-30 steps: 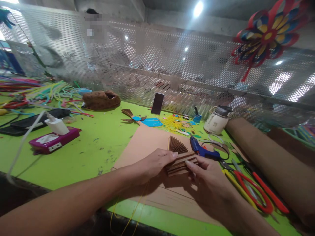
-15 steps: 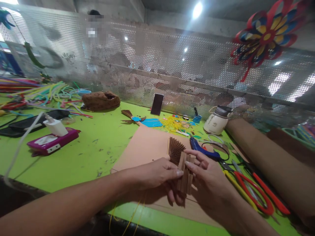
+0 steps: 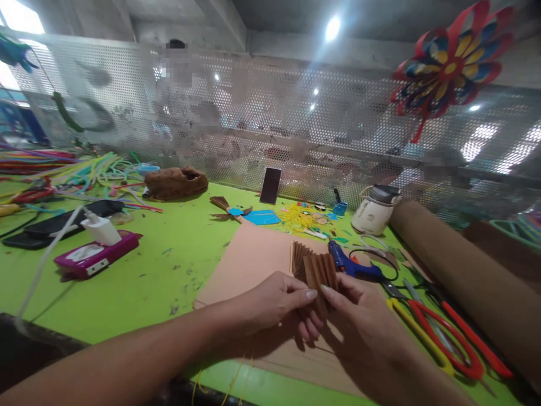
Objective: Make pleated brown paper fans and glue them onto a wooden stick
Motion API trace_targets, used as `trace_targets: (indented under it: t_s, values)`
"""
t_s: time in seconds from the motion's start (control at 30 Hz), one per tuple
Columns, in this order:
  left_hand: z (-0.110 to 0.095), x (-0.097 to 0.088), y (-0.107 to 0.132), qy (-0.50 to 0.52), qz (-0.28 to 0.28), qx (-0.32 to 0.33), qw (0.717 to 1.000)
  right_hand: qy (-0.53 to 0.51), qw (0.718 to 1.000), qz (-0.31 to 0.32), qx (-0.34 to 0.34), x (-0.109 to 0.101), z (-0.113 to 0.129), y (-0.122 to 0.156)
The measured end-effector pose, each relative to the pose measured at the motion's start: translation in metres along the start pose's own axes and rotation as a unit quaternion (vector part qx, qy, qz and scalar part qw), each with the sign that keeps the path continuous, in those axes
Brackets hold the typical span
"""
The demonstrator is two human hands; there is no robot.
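Between my two hands is a pleated strip of brown paper (image 3: 320, 270), its folds fanned at the top and pinched together lower down. My left hand (image 3: 281, 301) grips its left side between thumb and fingers. On the right side, my right hand (image 3: 359, 307) pinches it with the thumb in front. Just behind lies a second pleated brown paper fan (image 3: 298, 254), partly hidden by the held one. Under both hands is a tan paper sheet (image 3: 249, 259). A blue glue gun (image 3: 355, 266) rests right behind my right hand.
Scissors with red handles (image 3: 448, 338) and yellow-handled scissors (image 3: 422, 335) lie at the right. Beyond them is a brown roll (image 3: 456, 282). A white jug (image 3: 374, 211), a phone (image 3: 270, 186) and yellow shreds (image 3: 300, 219) stand or lie farther back. A purple power strip (image 3: 99, 256) sits left.
The pleated paper has turned and spread at its upper end, where its folds now fan out. My right hand has shifted lower on it. The camera view has tilted slightly upward.
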State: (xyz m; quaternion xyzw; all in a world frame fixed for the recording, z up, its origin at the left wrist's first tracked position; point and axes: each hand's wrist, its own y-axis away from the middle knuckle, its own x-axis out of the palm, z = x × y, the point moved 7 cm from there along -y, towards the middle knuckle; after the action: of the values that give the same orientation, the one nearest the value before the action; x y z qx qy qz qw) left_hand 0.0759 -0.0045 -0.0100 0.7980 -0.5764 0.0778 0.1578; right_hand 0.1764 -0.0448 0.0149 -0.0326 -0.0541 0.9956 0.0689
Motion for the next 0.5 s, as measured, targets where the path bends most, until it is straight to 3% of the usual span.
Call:
trace_targets:
  t_s: [0.13,0.23,0.33,0.5]
  values:
    - [-0.019,-0.002,0.017,0.068,-0.104,0.018,0.992,0.052,0.999,0.000,0.009,-0.002,0.005,0.000]
    - [-0.028,-0.006,0.022,0.057,-0.158,0.022,0.986,0.116,0.993,0.018,0.013,-0.002,0.006,0.001]
    - [-0.028,-0.012,0.017,-0.016,-0.176,0.030,0.984,0.144,0.989,0.037,0.025,-0.001,0.005,0.001]
    - [-0.024,-0.019,0.006,-0.053,-0.177,0.063,0.981,0.015,0.998,-0.025,0.056,-0.010,0.003,-0.001]
